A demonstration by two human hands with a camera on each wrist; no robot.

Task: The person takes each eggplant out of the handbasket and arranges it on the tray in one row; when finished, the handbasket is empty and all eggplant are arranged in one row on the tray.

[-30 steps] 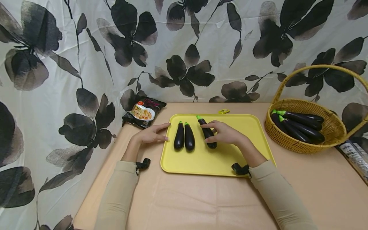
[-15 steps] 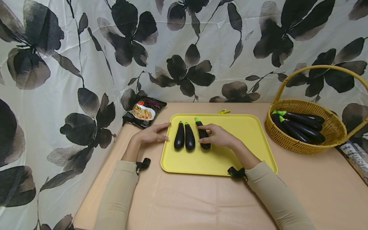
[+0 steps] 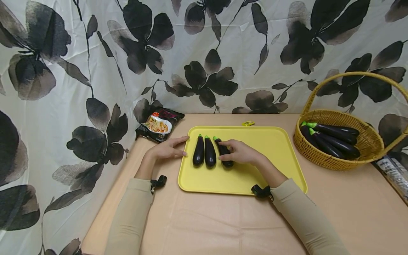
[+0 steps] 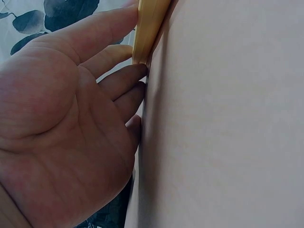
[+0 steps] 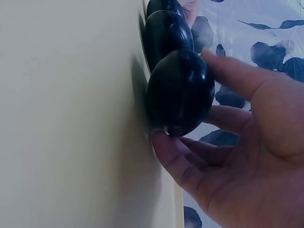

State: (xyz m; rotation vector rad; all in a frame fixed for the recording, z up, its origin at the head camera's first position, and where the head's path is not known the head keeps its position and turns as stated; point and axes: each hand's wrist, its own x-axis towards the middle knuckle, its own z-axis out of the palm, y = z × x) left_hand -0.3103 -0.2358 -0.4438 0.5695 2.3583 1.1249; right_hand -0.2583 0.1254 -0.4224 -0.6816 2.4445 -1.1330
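Note:
My right hand (image 3: pixel 239 152) holds an eggplant (image 3: pixel 224 150) by its right side, thumb near the blunt end and fingers farther up. In the right wrist view, fingers curl about the held eggplant's round end (image 5: pixel 180 90). Two other eggplants, a left one (image 3: pixel 198 152) and a middle one (image 3: pixel 210 153), lie side by side on the yellow tray (image 3: pixel 267 166), green stems pointing away. The held one slants, its stem close to the middle one. At the tray's left edge rests my left hand (image 3: pixel 164 148); its fairly straight thumb and fingers touch the rim (image 4: pixel 148 28).
A wicker basket (image 3: pixel 322 163) with several eggplants (image 3: pixel 334 138) stands right of the tray. Behind the tray's left corner lies a black noodle packet (image 3: pixel 159 124). A small yellow item (image 3: pixel 248 123) is behind the tray, and a floral curtain (image 3: pixel 255 53) hangs at the back.
My right hand has moved the eggplant left across the tray, closer to the other two; its stem end now lies near the middle one. My left hand has stayed at the tray edge.

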